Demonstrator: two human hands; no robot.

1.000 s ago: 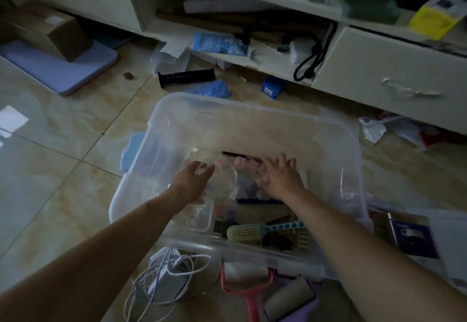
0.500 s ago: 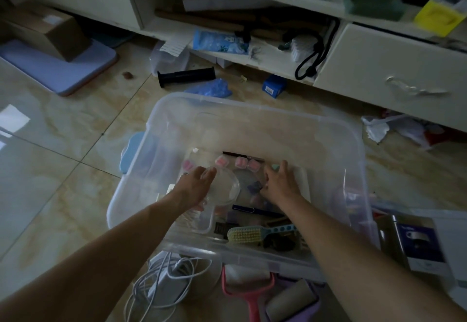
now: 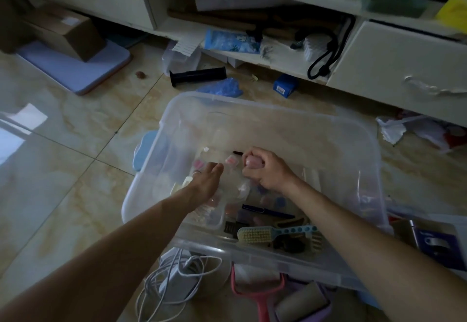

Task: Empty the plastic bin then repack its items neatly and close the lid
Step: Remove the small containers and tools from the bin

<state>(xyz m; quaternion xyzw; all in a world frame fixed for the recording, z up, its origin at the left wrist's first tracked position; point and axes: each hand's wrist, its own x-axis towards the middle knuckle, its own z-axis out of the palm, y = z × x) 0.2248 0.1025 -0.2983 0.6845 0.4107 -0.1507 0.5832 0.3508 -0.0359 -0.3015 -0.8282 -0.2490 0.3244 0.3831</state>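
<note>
The right hand (image 3: 265,170) has its fingers (image 3: 255,156) curled tight around a small pale pink item (image 3: 251,162) that shows between them, just above the bottom of the plastic bin (image 3: 278,112). Just beside it, the left hand (image 3: 206,179) reaches in with fingers stretched out and relaxed, grasping nothing, their tips near a small pink piece (image 3: 232,161) lying in the bin. Both forearms come in over the bin's near wall. The clear bin sits open on the tiled floor (image 3: 63,165), with no lid on it. Along its near side lie a pale-bristled brush with a light blue handle (image 3: 267,233) and a dark pen (image 3: 262,210). Outside, against the near wall, a white coiled cable (image 3: 177,276) and a pink-handled lint roller (image 3: 262,301) rest on the floor. A black cylinder (image 3: 197,76) lies beyond the bin near a white cabinet (image 3: 394,69).
</note>
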